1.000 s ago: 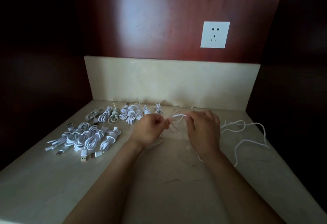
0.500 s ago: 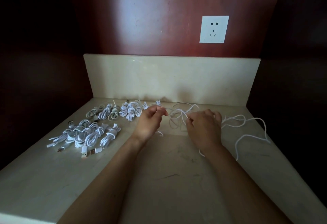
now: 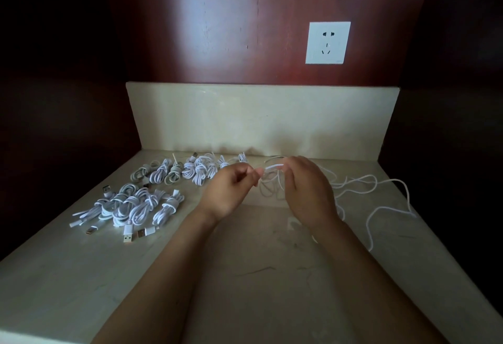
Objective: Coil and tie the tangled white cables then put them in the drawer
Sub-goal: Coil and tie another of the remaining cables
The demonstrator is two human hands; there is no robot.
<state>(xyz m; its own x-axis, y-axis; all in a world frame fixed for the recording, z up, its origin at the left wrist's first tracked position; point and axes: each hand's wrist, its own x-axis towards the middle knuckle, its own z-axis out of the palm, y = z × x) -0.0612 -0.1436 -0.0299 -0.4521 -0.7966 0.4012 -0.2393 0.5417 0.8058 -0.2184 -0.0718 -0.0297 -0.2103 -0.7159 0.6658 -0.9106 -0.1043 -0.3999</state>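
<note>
My left hand (image 3: 231, 192) and my right hand (image 3: 307, 191) are raised side by side over the middle of the pale counter (image 3: 245, 275). Between them hang a few loops of a loose white cable (image 3: 272, 180). My left fingertips pinch a strand of it, and my right fingers curl round the loops. The rest of this cable (image 3: 381, 207) trails in loose curves over the counter to the right. Several coiled and tied white cables (image 3: 130, 205) lie in a front row on the left, with another row of tied cables (image 3: 190, 171) behind it near the backsplash. No drawer is in view.
A pale stone backsplash (image 3: 261, 120) closes the back of the counter. Above it on the red-brown wood wall sits a white socket (image 3: 327, 42). Dark panels flank the counter on both sides. The counter's front edge runs low at the left.
Both hands have lifted a little and come closer together again, gathering the cable loops between them. The tied bundles have not moved.
</note>
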